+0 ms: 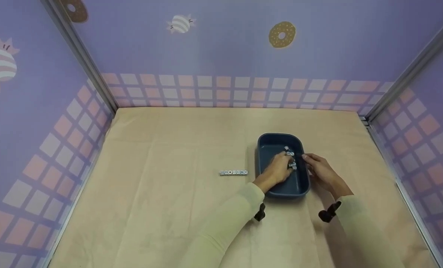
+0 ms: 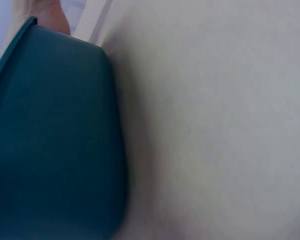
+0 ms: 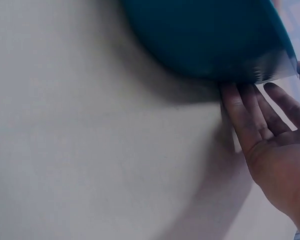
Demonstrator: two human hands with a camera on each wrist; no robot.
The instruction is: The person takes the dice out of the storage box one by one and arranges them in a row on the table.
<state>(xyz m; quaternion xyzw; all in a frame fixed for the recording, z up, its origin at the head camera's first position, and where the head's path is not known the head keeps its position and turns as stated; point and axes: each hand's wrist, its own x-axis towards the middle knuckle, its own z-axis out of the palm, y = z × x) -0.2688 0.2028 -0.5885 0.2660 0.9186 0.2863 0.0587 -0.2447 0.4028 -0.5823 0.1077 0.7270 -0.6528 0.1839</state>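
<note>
A dark blue rectangular tub (image 1: 299,186) stands on the cloth, right of centre. Inside it, several small white dice (image 1: 290,153) lie toward its right side. My left hand (image 1: 277,169) reaches down into the tub, its fingers among the dice; whether it pinches any is hidden. At the tub's right wall, my right hand (image 3: 275,145) holds the rim, thumb on top and fingers against the outer side. To the left of the tub, several dice form a straight row (image 1: 233,172) on the cloth. The left wrist view shows mainly the tub's outer wall (image 2: 55,135).
A pale beige cloth (image 1: 162,156) covers the tabletop. Purple panels with a pink and white check border (image 1: 203,91) stand along the back and both sides, joined by grey metal posts (image 1: 83,56).
</note>
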